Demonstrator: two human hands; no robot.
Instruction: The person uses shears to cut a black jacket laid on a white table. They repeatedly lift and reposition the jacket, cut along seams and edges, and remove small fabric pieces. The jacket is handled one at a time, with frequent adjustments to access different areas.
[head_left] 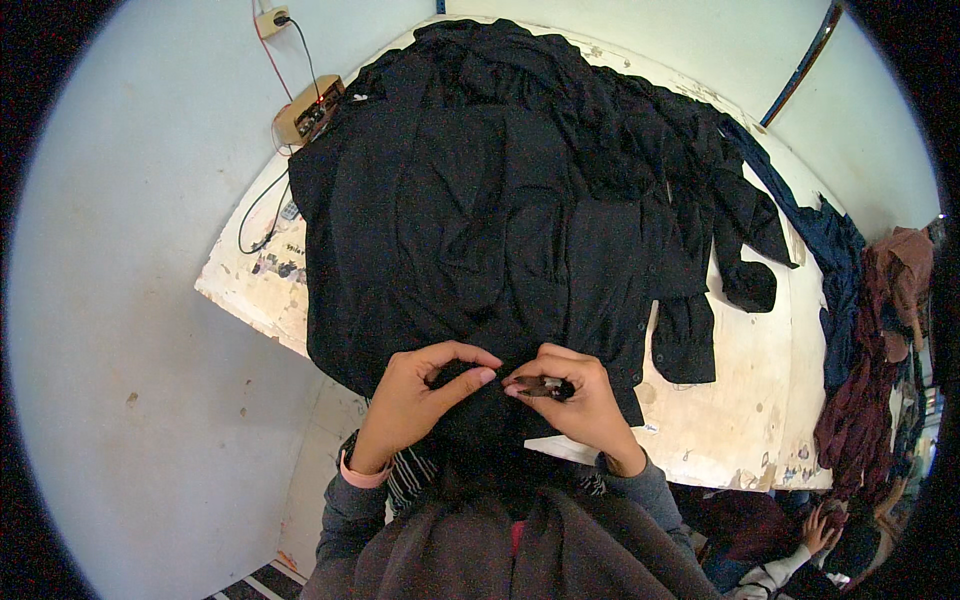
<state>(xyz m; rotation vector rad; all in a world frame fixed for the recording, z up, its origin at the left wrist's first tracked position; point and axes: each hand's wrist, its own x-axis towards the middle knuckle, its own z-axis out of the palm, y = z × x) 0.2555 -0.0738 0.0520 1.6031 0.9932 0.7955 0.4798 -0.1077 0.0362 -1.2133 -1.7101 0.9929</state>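
Note:
A black long-sleeved shirt (470,220) lies over the table and hangs past its near edge. My left hand (412,398) is at the shirt's near part, with thumb and index finger closed in a pinch on the black cloth. Just right of it, my right hand (592,402) is closed around small dark thread snips (540,386), whose tip points left. The two sets of fingertips are close together but apart. Cuffs and a buttoned edge of black cloth spread to the right. Against the dark fabric, any thread is too fine to see.
More black garments (640,110) are heaped at the table's far side. The pale table (735,430) has a worn surface. A box with wires (308,108) sits at the far left, by the wall. Dark blue (838,260) and maroon cloth (858,420) drape over the right edge. Another person's hand (818,530) shows lower right.

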